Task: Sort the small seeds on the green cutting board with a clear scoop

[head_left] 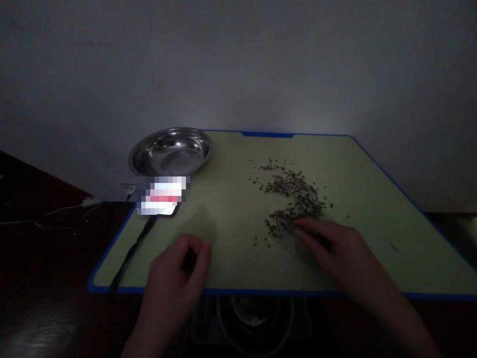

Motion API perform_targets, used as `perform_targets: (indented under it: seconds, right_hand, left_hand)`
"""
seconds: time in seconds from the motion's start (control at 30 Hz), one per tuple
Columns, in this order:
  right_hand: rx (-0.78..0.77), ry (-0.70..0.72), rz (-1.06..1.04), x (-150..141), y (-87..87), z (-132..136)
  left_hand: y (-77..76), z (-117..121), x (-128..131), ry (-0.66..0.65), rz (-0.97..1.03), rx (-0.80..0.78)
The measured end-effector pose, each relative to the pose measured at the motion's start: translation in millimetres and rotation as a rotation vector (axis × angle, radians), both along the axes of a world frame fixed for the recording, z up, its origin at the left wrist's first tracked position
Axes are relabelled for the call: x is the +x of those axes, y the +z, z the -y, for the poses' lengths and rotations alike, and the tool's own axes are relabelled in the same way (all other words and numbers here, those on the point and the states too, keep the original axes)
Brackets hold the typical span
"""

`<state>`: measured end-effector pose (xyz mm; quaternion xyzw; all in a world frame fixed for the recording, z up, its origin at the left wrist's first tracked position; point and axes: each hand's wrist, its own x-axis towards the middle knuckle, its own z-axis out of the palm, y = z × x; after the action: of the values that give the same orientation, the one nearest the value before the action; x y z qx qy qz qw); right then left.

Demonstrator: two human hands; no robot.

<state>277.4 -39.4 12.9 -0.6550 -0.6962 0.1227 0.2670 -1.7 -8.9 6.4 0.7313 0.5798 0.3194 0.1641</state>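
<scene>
Small dark grains (290,186) lie scattered in a curved heap on the pale table top (231,199). At the near edge of this heap is my right hand (339,248), its thumb and forefinger drawn together in a pinch that touches the grains. Whatever sits between those fingertips is too small to make out. My left hand (177,278) hovers by the front edge, left of the grains. Its fingers are curled with the thumb against the forefinger, and what they hold, if anything, is hidden.
A shiny metal bowl (143,156) stands at the back left. In front of it lies a lit phone (169,208) with a dark strap (130,253) over the front edge. Below the table is a round pot (225,323). A wall (261,64) rises behind.
</scene>
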Motion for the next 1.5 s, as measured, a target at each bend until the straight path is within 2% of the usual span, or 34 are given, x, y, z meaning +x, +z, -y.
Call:
perform_targets:
  seconds: [0.17,0.43,0.67,0.87,1.03,1.2,1.4,1.5]
  right_hand:
    - [0.009,0.052,0.047,-13,0.9,-12]
    - [-0.049,0.259,0.151,-38,14.1,-31]
    - [-0.16,0.4,0.019,-42,14.1,-14]
    - [-0.223,0.447,-0.125,-37,17.8,-3]
    - [-0.209,0.315,-0.138,-16,17.4,5]
    - [-0.147,0.161,-0.051,0,10.6,10]
    - [-0.079,-0.026,0.052,16,0.6,0]
    - [-0.037,-0.072,0.112,16,1.1,-9]
  left_hand:
    - [0.0,-1,0,-0.015,0.005,0.015]
    - [-0.7,1,-2,-0.028,0.01,0.02]
    - [1.0,1,-1,-0.032,0.013,0.024]
    - [-1.3,1,-1,-0.023,0.024,0.011]
    - [-1.9,0,-1,-0.031,0.023,0.037]
    - [-2.8,-2,-1,-0.044,0.012,0.06]
    - [-2.8,-1,-2,-0.04,-0.009,0.071]
    - [-2.4,-1,-1,-0.038,-0.008,0.075]
